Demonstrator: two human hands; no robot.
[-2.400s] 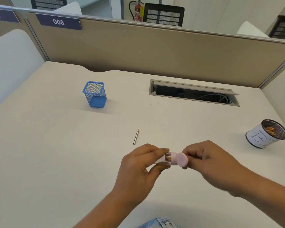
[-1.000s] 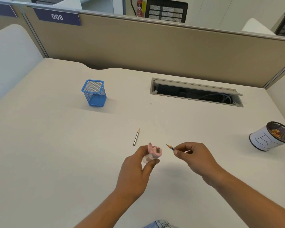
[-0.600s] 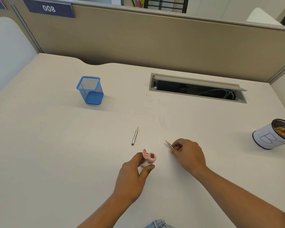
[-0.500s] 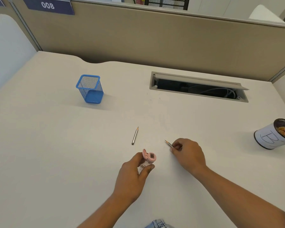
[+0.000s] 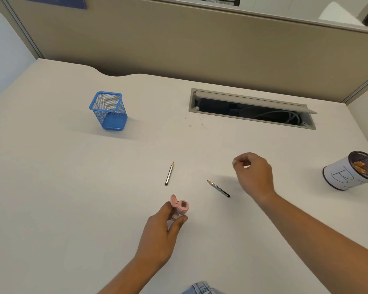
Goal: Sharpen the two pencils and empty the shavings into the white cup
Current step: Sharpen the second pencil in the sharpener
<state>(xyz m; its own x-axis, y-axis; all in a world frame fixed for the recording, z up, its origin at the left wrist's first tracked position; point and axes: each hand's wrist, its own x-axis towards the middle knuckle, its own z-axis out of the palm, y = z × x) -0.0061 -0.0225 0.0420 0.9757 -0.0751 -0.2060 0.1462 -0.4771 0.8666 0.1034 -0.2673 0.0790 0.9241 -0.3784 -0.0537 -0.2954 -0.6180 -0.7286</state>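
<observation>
My left hand (image 5: 160,232) holds a pink pencil sharpener (image 5: 180,207) upright near the desk's front middle; its round lid is flipped open to the left. Two short sharpened pencils lie on the desk: a grey pencil (image 5: 169,173) just beyond the sharpener, tip pointing away, and a dark pencil (image 5: 218,188) to the right, tip pointing up-left. My right hand (image 5: 254,175) hovers right of the dark pencil, fingers loosely curled, holding nothing. The white cup (image 5: 348,174) marked "B" stands at the right edge with shavings inside.
A blue mesh pencil holder (image 5: 108,111) stands at the back left. An open cable tray (image 5: 251,109) is recessed in the desk at the back right. A tan partition (image 5: 200,43) closes the far side.
My right hand pulled the pencil out of the sharpener, laid it on the desk and lifted away to the right. My left hand kept the sharpener, its lid now open.
</observation>
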